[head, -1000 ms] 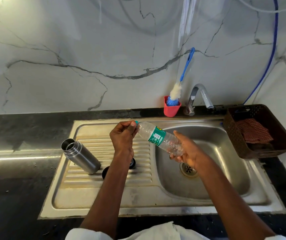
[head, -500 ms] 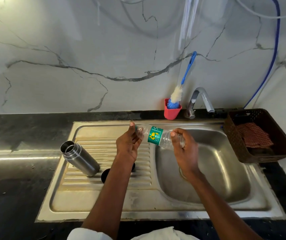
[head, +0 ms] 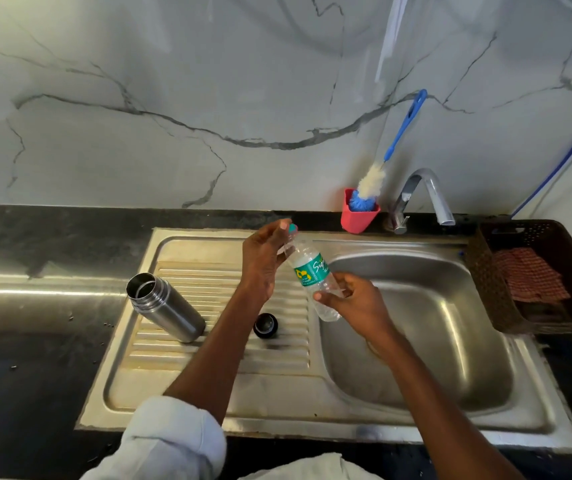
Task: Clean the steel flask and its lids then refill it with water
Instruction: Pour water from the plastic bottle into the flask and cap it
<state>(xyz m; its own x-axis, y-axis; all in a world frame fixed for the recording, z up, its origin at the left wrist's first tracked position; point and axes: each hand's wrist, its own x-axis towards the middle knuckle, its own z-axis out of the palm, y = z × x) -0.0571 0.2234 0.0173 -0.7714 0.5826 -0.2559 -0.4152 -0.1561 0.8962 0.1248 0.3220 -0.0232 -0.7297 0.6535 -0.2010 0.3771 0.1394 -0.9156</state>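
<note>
At the bottom of the frame, a rolled white sleeve covers the left forearm, which rises toward centre frame. The steel sink unit fills the lower middle, set into a black counter.

On the ribbed drainboard, left of centre, the steel flask stands uncapped, mouth open and appearing tilted toward the upper left. A black lid lies on the ribs just right of the left forearm, apart from the flask.

At centre frame, the right hand grips the lower body of a clear plastic bottle with a green label, fingers and thumb curled round it. The bottle is slanted, its base toward the basin and its teal cap toward the upper left. The left hand pinches that cap between thumb and fingertips. Whether the cap is loosened cannot be told.

Right of centre, a brown basket holds a checked cloth.

Beyond the basin, upper right of centre, stand a chrome tap and a red cup holding a blue-handled bottle brush, against a marble-patterned wall.
</note>
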